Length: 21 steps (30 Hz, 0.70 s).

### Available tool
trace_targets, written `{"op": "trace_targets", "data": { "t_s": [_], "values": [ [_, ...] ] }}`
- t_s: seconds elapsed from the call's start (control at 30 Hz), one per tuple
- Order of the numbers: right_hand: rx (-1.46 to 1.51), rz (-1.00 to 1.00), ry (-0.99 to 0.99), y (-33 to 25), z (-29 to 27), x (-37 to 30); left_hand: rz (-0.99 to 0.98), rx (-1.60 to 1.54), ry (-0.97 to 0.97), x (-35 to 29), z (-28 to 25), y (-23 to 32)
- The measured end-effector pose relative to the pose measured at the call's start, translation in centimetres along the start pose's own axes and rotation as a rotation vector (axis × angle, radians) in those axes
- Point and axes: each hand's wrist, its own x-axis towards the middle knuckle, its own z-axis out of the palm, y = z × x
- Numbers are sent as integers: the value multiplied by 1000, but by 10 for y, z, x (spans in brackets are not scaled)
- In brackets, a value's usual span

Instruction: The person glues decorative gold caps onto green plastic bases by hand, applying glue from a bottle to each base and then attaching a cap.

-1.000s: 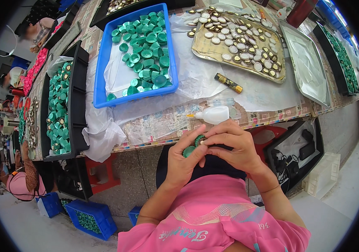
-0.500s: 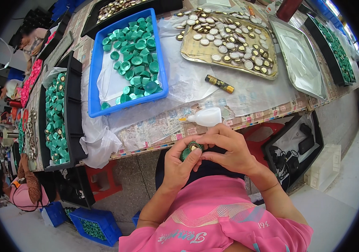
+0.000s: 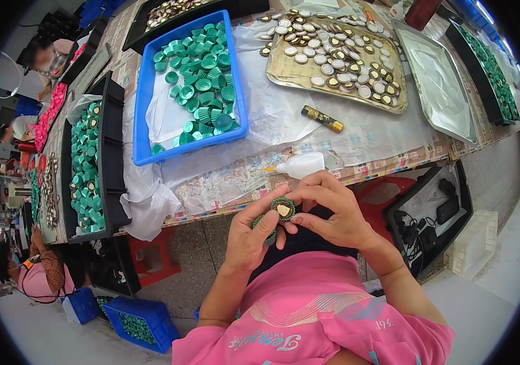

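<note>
Over the near table edge, both hands hold a green fluted foil cup (image 3: pixel 283 208) tilted up toward me. Inside it sits a dark brown round piece with a pale gold patch. My left hand (image 3: pixel 245 237) cradles it from the left, thumb along its lower side. Under that thumb a second green foil cup (image 3: pixel 270 238) shows in part, tucked in the palm. The fingers and thumb of my right hand (image 3: pixel 336 210) pinch the first cup's rim from the right. Just beyond the hands lies a white squeeze bottle (image 3: pixel 304 164) with a yellow tip.
A blue tray (image 3: pixel 190 149) of green foil cups stands ahead left. Beside it, a gold tray (image 3: pixel 283 72) holds many round brown-and-white pieces. A black-and-gold tube (image 3: pixel 322 118) lies nearer. Filled black tray (image 3: pixel 112 152) at left; silver tray (image 3: pixel 436 91) at right. Other people work far left.
The held cup has turned so its inside faces me more fully. My left fingers have opened out somewhat, and the second cup shows more under the thumb. The view has shifted slightly.
</note>
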Motion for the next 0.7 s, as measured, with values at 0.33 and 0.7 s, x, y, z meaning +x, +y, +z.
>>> {"op": "trace_targets", "data": {
  "t_s": [0.33,0.7],
  "values": [
    [-43,0,-37,-30,37,16,226,212,81,-29,-43,57],
    [-69,0,-17,-56,32,20,890,558,893,-83,-139,240]
  ]
}}
